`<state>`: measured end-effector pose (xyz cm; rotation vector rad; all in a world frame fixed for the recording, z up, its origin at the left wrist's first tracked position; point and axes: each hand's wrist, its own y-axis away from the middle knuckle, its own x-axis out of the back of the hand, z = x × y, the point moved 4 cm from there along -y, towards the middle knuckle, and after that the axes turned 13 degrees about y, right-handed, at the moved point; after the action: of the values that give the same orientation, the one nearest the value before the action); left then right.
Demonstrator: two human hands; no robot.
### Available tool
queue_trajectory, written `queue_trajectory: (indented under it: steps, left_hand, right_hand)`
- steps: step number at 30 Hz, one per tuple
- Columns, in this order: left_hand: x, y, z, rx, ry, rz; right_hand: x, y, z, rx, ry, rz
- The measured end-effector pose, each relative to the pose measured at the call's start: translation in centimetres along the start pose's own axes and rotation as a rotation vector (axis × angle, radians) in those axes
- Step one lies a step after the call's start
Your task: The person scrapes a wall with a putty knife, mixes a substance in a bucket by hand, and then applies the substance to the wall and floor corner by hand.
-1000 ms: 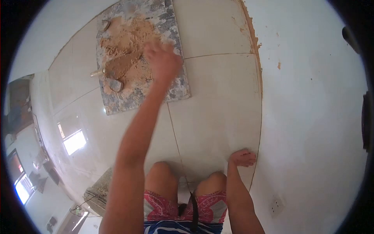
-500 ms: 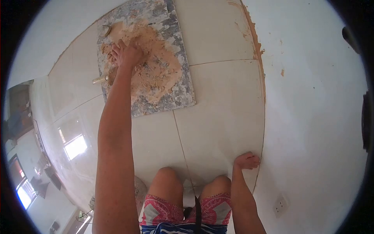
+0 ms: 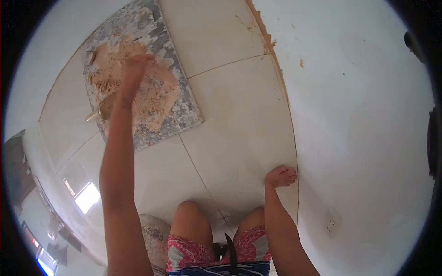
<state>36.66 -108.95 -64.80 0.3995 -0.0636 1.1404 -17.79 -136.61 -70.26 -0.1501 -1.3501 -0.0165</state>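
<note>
My left hand (image 3: pixel 132 69) is over the orange-tan paste (image 3: pixel 159 87) spread on a grey, stained board (image 3: pixel 186 112). Motion smears its fingers, so whether they hold any paste cannot be told. Left of that wrist lies a trowel (image 3: pixel 107 106) with a pale handle sticking out past the board's edge. A small curved piece (image 3: pixel 91 57) rests near the board's far left corner. My right hand (image 3: pixel 282 176) is down by the floor's right edge, close to the white wall. Its fingers are curled in, and nothing shows in them.
Large cream tiles (image 3: pixel 230 115) make up the floor, with dark joints between them. Orange-tan paste (image 3: pixel 262 27) lines the far part of the joint along the wall (image 3: pixel 359 138). A socket (image 3: pixel 330 225) sits low on that wall. A stained bucket-like thing (image 3: pixel 154 234) stands beside my left knee.
My left hand has lifted its spread fingers from the paste and swung them rightward, now blurred. The view has turned, shifting the board left. My right hand stays by the wall.
</note>
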Motion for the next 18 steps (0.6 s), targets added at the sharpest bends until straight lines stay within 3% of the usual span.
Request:
queue_trajectory:
  steps: [2, 3, 6, 9, 13, 18]
  left_hand:
    - [-6.8, 2.1, 2.4, -0.141, 0.088, -0.099]
    - [-10.6, 2.3, 1.6, -0.330, -0.088, -0.060]
    - [-23.1, 5.9, 4.2, -0.377, -0.189, -0.086]
    - [-31.3, 6.8, 5.4, -0.441, -0.232, -0.065]
    - [-36.1, 6.5, 6.3, -0.403, -0.341, 0.045]
    - [-38.4, 7.0, 5.4, -0.419, -0.500, 0.099]
  right_hand:
    - [-0.8, 0.0, 0.3, 0.013, -0.007, -0.007]
    - [-0.9, 0.1, 0.5, 0.032, -0.002, 0.031]
    - [-0.8, 0.1, 0.3, 0.061, -0.010, 0.063]
    - [-1.1, -0.1, 0.6, 0.071, -0.029, 0.031]
    - [-1.0, -0.2, 0.5, 0.059, -0.063, -0.061]
    - [-1.1, -0.2, 0.6, 0.098, -0.055, -0.008]
